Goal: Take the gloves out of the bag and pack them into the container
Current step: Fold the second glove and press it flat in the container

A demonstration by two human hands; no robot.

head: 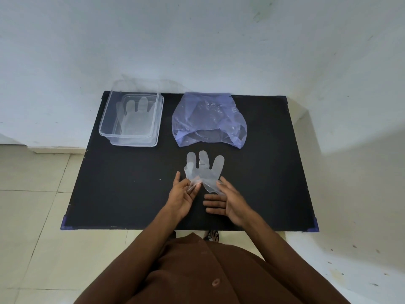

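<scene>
thin clear plastic glove (205, 167) pinched at cuff by left hand (184, 195), right hand (229, 202); best laid flat in clear rectangular plastic container (106, 116) tbh

You face a black table (122, 194) with purple corner caps (65, 223), set against a white wall (197, 40). Your brown buttoned shirt (197, 277) fills the foreground. Pale floor tiles (32, 216) lie to the left.
</scene>
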